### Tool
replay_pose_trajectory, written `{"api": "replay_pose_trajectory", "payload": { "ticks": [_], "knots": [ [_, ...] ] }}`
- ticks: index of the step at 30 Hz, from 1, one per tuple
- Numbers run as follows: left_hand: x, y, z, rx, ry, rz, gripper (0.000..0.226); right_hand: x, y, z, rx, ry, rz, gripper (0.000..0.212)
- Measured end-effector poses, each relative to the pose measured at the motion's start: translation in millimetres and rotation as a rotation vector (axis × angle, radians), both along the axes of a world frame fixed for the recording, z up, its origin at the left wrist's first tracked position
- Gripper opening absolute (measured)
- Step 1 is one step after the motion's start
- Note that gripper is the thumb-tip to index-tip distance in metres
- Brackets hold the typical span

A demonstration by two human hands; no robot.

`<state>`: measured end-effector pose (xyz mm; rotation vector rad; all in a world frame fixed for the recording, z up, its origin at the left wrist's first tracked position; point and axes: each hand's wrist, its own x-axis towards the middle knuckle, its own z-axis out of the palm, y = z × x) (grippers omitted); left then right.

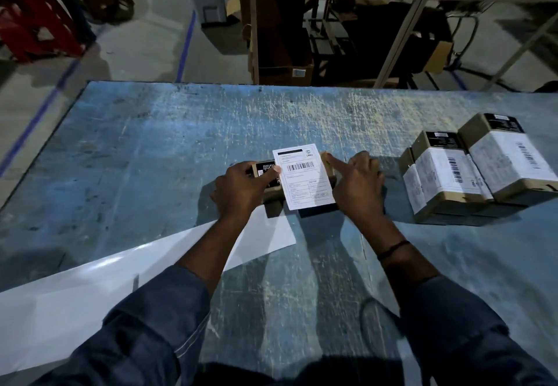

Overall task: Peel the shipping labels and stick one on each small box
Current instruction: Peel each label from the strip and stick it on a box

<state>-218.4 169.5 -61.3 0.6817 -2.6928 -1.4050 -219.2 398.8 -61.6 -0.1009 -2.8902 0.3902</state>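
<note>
Two forearms in dark blue sleeves are reaching in from 6 o'clock over a scratched blue desk (151,144). One white backing sheet (75,304) is lying at 8 o'clock, passing under the left forearm. The left hand (241,188) is gripping the left end of a small box (265,168) at the desk's centre. Its fingers are curling round the box, and its thumb is pressing the left edge of a shipping label (305,177) lying barcode-up across the box top. The right hand (359,183) is laying a straight forefinger along the label's right edge. Its other fingers are bending beside the box; whether they are gripping cannot be told. Several labelled boxes (471,174) are sitting packed together at 3 o'clock, well apart from the hands. A shelving rack (280,38) is standing beyond the desk at 12 o'clock.
</note>
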Motion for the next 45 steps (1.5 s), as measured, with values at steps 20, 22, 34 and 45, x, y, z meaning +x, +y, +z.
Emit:
{"api": "replay_pose_trajectory", "payload": {
  "ticks": [20,22,34,45],
  "knots": [
    [-4,16,-6,-0.586,0.5,-0.719,0.04,-1,-28,2,-0.026,-0.023,0.335,0.04],
    [-8,13,-11,-0.535,0.474,-0.736,0.045,-10,-27,2,-0.044,-0.056,0.325,0.04],
    [-28,-5,-3,-0.548,0.217,-0.774,0.057,-36,-19,3,-0.122,-0.185,0.412,0.042],
    [-24,-9,-20,-0.228,0.19,-0.466,0.055,-35,13,-4,-0.878,-0.405,0.19,0.028]
  ]
}}
